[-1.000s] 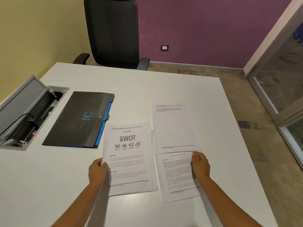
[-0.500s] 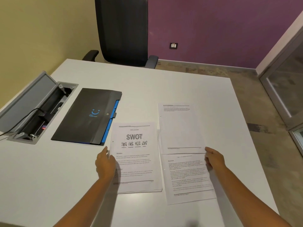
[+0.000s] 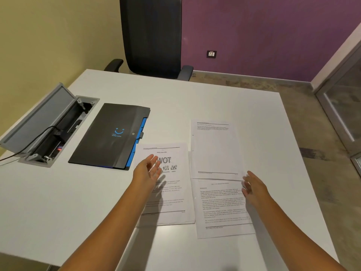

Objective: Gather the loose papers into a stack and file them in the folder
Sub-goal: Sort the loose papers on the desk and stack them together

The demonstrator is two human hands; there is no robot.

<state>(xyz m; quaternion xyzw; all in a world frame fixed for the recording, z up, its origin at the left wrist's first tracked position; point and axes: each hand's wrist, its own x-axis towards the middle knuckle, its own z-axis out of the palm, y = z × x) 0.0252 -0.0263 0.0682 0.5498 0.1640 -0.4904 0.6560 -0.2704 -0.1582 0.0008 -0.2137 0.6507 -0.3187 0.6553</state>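
Three loose printed sheets lie on the white table (image 3: 195,98). The SWOT sheet (image 3: 172,194) is on the left, a mostly blank sheet (image 3: 214,149) lies at the upper right, and a full text sheet (image 3: 222,208) lies below it, its top edge tucked under the blank one. A closed black folder (image 3: 109,135) with a blue smile logo and blue tabs rests left of the papers. My left hand (image 3: 148,171) hovers open above the SWOT sheet, covering part of its heading. My right hand (image 3: 254,186) is open at the right edge of the text sheet, fingers spread.
An open grey cable box (image 3: 45,130) with a black cable is set into the table at the far left. A black office chair (image 3: 152,36) stands behind the table's far edge. The right table edge borders a concrete floor and a glass door.
Both hands have left the sheets' side edges and moved forward, opening with fingers spread. The left hand now hangs over the SWOT heading. The papers have not shifted.
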